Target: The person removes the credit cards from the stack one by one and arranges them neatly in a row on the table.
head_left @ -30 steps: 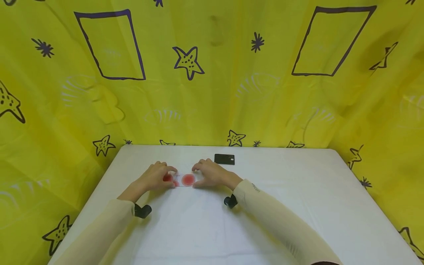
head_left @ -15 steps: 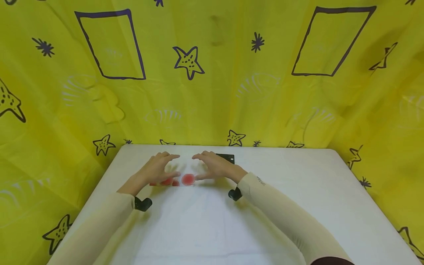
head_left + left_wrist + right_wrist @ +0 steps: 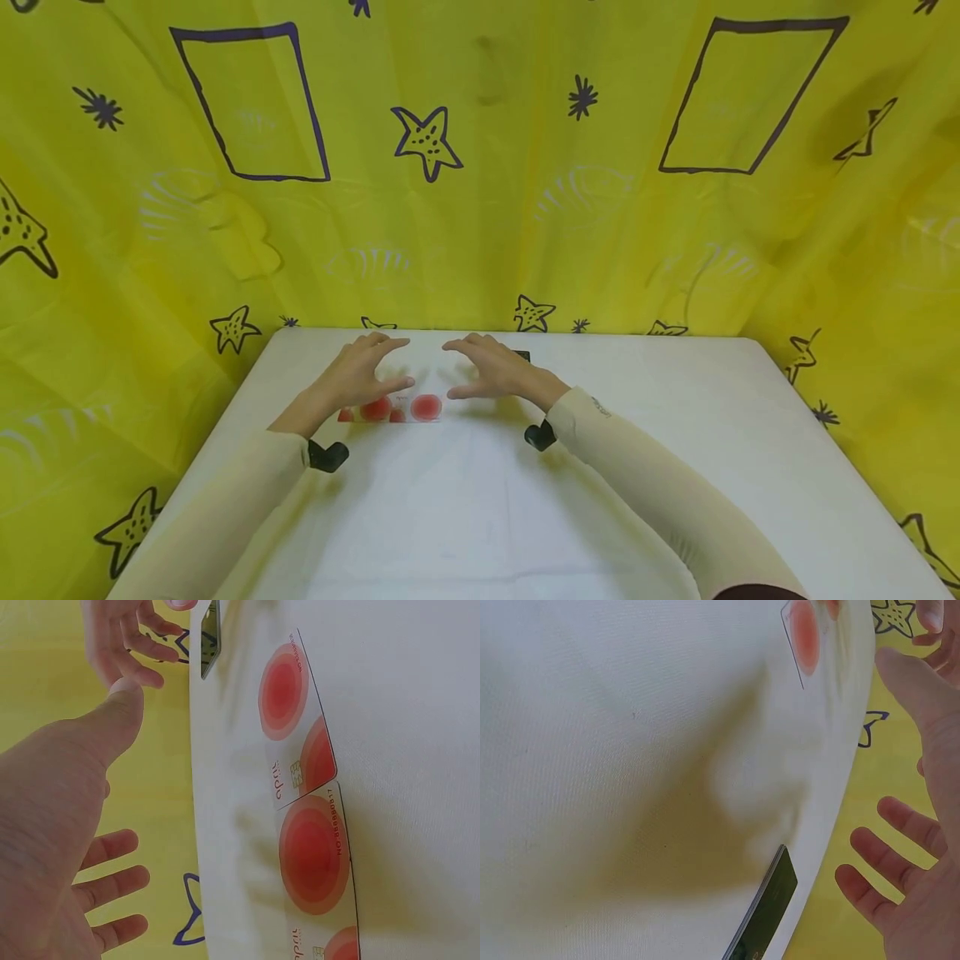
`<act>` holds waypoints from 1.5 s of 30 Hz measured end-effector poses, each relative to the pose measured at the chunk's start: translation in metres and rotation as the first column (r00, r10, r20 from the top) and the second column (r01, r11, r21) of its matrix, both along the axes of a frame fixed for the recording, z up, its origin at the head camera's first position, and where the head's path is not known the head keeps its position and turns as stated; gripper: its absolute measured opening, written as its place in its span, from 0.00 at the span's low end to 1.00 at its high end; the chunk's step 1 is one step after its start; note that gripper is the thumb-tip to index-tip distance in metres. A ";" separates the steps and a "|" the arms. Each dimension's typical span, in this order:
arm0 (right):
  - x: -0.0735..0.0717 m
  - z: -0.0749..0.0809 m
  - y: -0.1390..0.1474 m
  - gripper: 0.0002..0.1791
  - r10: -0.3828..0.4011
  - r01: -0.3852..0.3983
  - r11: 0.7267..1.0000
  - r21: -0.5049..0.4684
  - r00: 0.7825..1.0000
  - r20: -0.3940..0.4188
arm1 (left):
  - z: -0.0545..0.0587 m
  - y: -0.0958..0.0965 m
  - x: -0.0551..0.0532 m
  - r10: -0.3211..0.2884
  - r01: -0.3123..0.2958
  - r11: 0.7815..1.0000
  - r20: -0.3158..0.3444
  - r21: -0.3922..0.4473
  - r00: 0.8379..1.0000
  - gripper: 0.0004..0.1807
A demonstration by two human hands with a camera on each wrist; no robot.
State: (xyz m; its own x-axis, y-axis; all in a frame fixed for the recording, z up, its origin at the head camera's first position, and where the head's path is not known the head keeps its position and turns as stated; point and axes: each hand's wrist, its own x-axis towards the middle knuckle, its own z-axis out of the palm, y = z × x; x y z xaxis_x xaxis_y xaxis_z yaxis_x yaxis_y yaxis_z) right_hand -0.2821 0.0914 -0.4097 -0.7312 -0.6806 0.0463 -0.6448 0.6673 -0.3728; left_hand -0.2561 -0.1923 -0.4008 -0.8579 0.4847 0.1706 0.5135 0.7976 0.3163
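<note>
Two white chip cards with red circles lie end to end on the white table: the left card (image 3: 375, 409) partly behind my left thumb, the right card (image 3: 426, 407) in full view. In the left wrist view their short edges meet, the right card (image 3: 283, 694) above the left card (image 3: 315, 855). My left hand (image 3: 354, 372) hovers over the cards, fingers spread and holding nothing. Just right of them my right hand (image 3: 495, 367) is raised, thumb and fingers apart, also holding nothing. A black card (image 3: 522, 356) lies behind the right hand, mostly hidden by it.
The white tabletop (image 3: 450, 517) stretches toward the person and off to the right. A yellow curtain (image 3: 480, 225) with drawn starfish hangs along the back and both sides. In the right wrist view the black card's edge (image 3: 759, 907) looks layered.
Both hands have let go of the red-circled cards and lifted up and away from the person, drawing slightly apart. The cards stay lying; the right hand now covers most of the black card.
</note>
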 end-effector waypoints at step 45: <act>-0.005 -0.002 0.097 0.43 -0.215 0.215 0.977 0.000 0.976 -0.005 | -0.006 0.073 -0.027 -0.084 0.084 0.996 0.009 -0.014 0.996 0.39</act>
